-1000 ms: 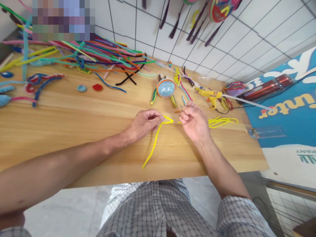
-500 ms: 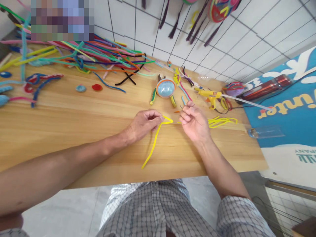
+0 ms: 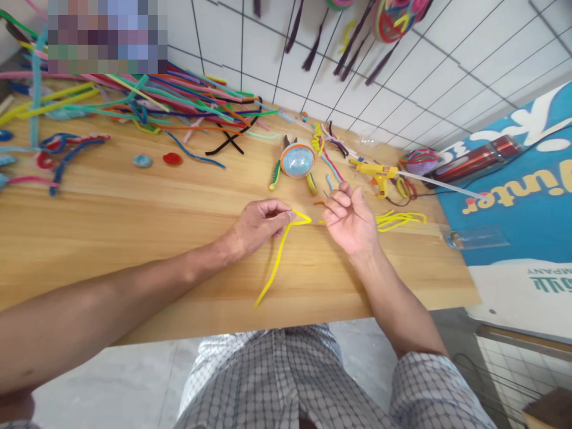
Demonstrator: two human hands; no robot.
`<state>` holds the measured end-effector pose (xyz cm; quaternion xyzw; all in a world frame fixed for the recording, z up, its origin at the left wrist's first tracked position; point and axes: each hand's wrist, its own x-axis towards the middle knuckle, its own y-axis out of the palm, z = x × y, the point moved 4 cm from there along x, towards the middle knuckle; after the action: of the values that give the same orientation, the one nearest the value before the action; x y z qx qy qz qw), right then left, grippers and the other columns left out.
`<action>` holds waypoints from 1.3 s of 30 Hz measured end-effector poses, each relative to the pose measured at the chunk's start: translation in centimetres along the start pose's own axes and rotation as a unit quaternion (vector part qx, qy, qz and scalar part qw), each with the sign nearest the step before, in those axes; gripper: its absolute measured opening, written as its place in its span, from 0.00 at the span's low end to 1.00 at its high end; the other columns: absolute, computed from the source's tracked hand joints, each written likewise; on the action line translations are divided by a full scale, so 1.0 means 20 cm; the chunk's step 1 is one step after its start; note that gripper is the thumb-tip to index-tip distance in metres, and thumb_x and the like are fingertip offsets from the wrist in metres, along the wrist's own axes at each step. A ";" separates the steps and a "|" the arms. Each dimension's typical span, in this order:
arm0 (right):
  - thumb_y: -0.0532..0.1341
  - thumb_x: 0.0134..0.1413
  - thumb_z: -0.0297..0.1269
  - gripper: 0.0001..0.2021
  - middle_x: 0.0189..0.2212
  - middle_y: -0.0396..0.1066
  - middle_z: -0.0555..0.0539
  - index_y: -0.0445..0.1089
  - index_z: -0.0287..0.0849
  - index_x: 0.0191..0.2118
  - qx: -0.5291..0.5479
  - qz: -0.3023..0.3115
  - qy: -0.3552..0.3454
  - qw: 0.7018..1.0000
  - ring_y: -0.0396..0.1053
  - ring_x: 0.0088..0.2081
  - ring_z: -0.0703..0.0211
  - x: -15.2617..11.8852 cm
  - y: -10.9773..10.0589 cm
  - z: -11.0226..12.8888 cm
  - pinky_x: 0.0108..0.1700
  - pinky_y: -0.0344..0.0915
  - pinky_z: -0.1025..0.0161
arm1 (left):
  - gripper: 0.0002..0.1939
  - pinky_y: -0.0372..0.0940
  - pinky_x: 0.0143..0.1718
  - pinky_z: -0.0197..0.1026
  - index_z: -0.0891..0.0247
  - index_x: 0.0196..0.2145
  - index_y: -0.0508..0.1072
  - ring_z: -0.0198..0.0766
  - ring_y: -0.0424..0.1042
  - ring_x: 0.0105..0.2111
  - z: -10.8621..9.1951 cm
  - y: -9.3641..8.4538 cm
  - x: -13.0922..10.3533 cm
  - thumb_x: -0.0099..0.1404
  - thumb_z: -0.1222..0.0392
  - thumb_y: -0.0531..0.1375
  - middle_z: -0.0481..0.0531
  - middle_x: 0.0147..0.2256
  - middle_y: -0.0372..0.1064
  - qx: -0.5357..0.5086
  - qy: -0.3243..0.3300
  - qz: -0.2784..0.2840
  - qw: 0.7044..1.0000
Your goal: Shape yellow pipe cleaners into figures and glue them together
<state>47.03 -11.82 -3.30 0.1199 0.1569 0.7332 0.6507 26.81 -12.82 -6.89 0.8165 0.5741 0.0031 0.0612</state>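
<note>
My left hand [image 3: 261, 225] pinches a yellow pipe cleaner [image 3: 276, 262] between thumb and fingers. Just past the fingertips the stem folds into a sharp point, and its long end trails down toward the table's front edge. To the right, my right hand [image 3: 351, 219] is raised palm up, its fingers loosely curled and the thumb apart from them, with nothing visible in it. A bundle of bent yellow pipe cleaners [image 3: 402, 220] lies just beyond that hand. Behind both hands rests a clear bluish oval piece with an orange rim [image 3: 298, 161], over green-and-yellow handled pliers [image 3: 275, 176].
Many coloured pipe cleaners [image 3: 179, 101] are heaped at the back left. A yellow glue gun [image 3: 378, 173] with its cord lies at the back right, near a red metallic flask [image 3: 482, 158]. Red [image 3: 172, 158] and blue [image 3: 143, 160] coiled discs sit left of centre.
My right thumb has moved away from the curled fingers, loosening that hand. The left hand keeps its pinch on the yellow pipe cleaner. The whole view has shifted slightly.
</note>
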 end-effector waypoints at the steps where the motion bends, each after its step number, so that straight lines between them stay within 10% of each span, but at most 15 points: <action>1: 0.73 0.58 0.56 0.17 0.25 0.53 0.56 0.70 0.51 0.35 -0.003 0.001 0.000 1.000 0.53 0.24 0.62 0.00 0.00 0.00 0.26 0.64 0.63 | 0.13 0.60 0.25 0.35 0.63 0.30 0.76 0.31 0.64 0.21 0.00 0.00 0.00 0.60 0.50 0.68 0.44 0.20 0.68 0.000 -0.001 0.000 1.000; 12: 0.75 0.55 0.43 0.13 0.41 0.78 0.54 0.75 0.53 0.43 0.024 -0.032 -0.030 0.999 0.74 0.40 0.61 0.02 -0.02 -0.03 0.39 0.74 0.62 | 0.15 0.62 0.26 0.35 0.63 0.30 0.76 0.32 0.64 0.21 0.00 -0.01 0.00 0.60 0.47 0.68 0.44 0.20 0.68 0.009 -0.009 -0.004 1.000; 23: 0.76 0.46 0.40 0.12 0.30 0.72 0.54 0.75 0.49 0.36 -0.074 -0.058 -0.048 0.994 0.71 0.34 0.60 0.01 0.00 -0.04 0.40 0.69 0.61 | 0.14 0.61 0.25 0.34 0.63 0.32 0.77 0.31 0.65 0.22 0.00 0.00 -0.01 0.60 0.48 0.68 0.44 0.21 0.68 0.010 -0.001 -0.002 1.000; 31: 0.70 0.59 0.50 0.12 0.31 0.76 0.51 0.78 0.47 0.36 -0.361 0.004 -0.059 0.931 0.71 0.34 0.57 -0.07 0.09 -0.07 0.40 0.67 0.58 | 0.17 0.64 0.27 0.35 0.64 0.34 0.80 0.31 0.66 0.23 -0.01 0.00 -0.02 0.61 0.45 0.69 0.45 0.23 0.71 0.007 0.011 0.003 1.000; 39: 0.69 0.60 0.53 0.16 0.27 0.72 0.52 0.74 0.46 0.32 -0.378 0.017 -0.057 0.924 0.67 0.30 0.59 -0.07 0.11 -0.07 0.35 0.64 0.60 | 0.19 0.67 0.29 0.36 0.64 0.36 0.81 0.32 0.69 0.24 0.01 0.01 -0.01 0.59 0.44 0.72 0.47 0.27 0.75 -0.014 0.003 0.017 1.000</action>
<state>44.78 -13.58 -3.66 -0.0906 -0.1711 0.7407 0.6434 26.87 -13.09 -7.06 0.8255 0.5598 0.0141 0.0707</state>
